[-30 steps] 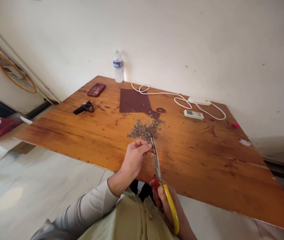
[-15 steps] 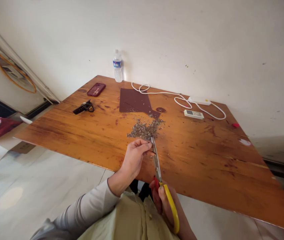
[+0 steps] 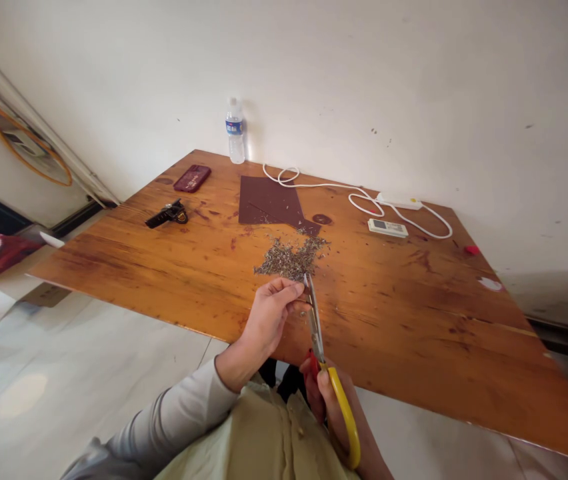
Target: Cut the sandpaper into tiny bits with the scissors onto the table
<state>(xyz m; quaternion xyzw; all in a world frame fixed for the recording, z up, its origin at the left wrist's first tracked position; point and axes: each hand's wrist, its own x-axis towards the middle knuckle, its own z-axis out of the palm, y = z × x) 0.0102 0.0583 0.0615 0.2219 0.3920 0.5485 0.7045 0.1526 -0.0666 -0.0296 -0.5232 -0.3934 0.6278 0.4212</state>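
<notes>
Nothing has moved: left fingers (image 3: 291,291) pinch a scrap against the scissors (image 3: 314,320), gripped by right fingers (image 3: 325,387).

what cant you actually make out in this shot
- Head view: what the left hand pinches at the scissors blades is hidden by its fingers.
- Right hand: partly covered by the yellow handle, lower part cut off by the bottom edge.
- Water bottle label and the small white device display: too small to read.
- Snipped bits pile: material unclear.

Your right hand (image 3: 337,407) half hidden behind the scissors (image 3: 327,363) handle, whatever your left hand (image 3: 269,317) pinches beside the blades perhaps too small to tell, your forearm cut off below.
</notes>
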